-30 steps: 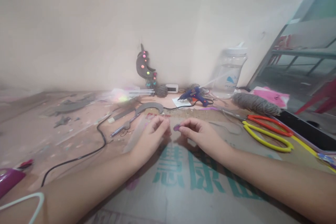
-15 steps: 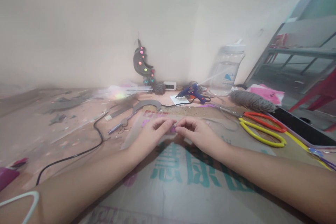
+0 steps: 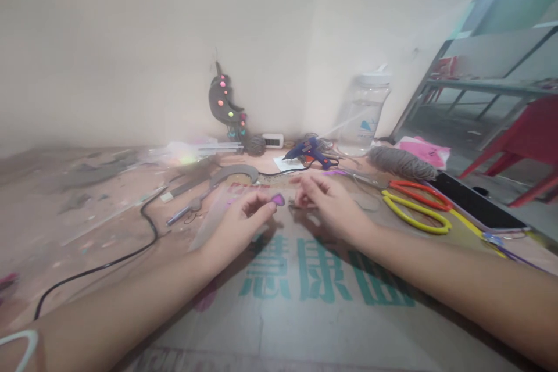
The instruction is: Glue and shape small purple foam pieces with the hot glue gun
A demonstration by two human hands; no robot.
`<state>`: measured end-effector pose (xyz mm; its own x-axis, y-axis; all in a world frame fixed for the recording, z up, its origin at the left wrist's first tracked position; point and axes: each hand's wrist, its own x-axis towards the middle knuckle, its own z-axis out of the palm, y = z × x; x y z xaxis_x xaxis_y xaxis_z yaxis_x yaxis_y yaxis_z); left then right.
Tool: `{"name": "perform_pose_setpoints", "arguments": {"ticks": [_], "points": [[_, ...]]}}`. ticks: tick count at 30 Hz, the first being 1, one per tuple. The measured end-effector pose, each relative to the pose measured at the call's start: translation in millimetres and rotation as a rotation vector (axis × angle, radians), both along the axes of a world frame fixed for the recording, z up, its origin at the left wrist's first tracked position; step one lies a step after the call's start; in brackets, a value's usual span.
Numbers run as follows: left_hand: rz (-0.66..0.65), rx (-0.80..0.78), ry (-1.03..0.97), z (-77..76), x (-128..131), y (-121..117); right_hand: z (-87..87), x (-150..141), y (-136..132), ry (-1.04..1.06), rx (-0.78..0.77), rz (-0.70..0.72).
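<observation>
The purple piece (image 3: 278,200) has passed from the right hand (image 3: 328,200) to the left hand (image 3: 247,216), whose thumb and index finger pinch it over the printed sheet (image 3: 279,328). Right fingers: partly curled, clear of the piece; their grip cannot be determined.

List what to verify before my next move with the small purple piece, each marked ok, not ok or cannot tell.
1. Small, roughly triangular purple piece gripped: ok, at the left hand's thumb tip.
2. Bare right hand free: cannot tell, its fingertips are blurred.
3. Blue glue gun clear of both hands: ok, it lies beyond them.
4. Glue gun cool: cannot tell.
5. Scissors with red and yellow handles clear of fingers: ok, right of the right hand.
6. Thin black cord clear of left forearm: cannot tell, they meet in view.
</observation>
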<state>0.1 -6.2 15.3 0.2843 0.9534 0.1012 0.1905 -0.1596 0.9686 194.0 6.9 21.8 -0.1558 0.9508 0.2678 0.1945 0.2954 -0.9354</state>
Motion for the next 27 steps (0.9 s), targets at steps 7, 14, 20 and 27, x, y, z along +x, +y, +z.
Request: {"name": "perform_pose_setpoints", "arguments": {"ticks": [7, 14, 20, 27], "points": [[0.012, -0.007, 0.031, 3.5, 2, -1, 31.7, 60, 29, -0.891, 0.121, 0.072], [-0.053, -0.026, -0.023, 0.0, 2, -3, 10.9, 56, 23, -1.097, 0.361, 0.123], [-0.06, -0.014, -0.044, -6.2, 2, 0, 1.0, 46, 20, -1.113, 0.482, 0.063], [-0.065, -0.031, -0.056, -0.3, 2, -3, 12.7, 53, 24, -0.857, 0.498, -0.302]]}}
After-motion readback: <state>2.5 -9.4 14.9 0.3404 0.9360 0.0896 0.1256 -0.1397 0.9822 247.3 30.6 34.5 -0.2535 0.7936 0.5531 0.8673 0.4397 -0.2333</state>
